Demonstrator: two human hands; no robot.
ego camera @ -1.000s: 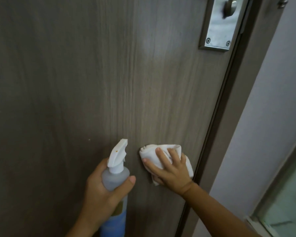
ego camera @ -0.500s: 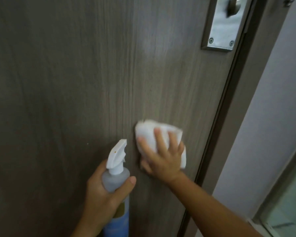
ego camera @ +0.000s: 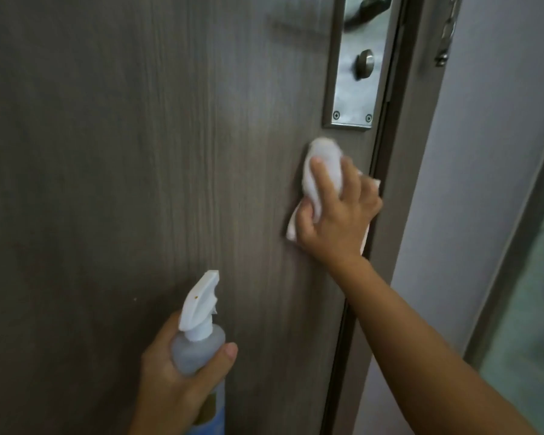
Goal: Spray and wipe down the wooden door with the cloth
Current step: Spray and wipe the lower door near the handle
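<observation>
White-nozzled spray bottle (ego camera: 201,346), nearest, is gripped round its body by the left hand (ego camera: 173,381). Beyond, a white cloth (ego camera: 322,171), judged soft and light, best bunched, is pressed by the right hand (ego camera: 336,221) to the wooden door (ego camera: 123,152), below the lock plate (ego camera: 355,73).

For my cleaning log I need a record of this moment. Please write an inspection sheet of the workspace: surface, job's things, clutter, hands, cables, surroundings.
Surface: wooden door, dark grey-brown grain, one small speck low on the left.
Job's things: white cloth pressed on the door just below the metal lock plate; spray bottle, white nozzle pointing up at the door.
Clutter: nothing seen.
Hands: right hand holds the cloth against the door; left hand grips the bottle, away from the trigger.
Cables: nothing seen.
Surroundings: door frame, pale wall, glass panel at the right edge.
</observation>
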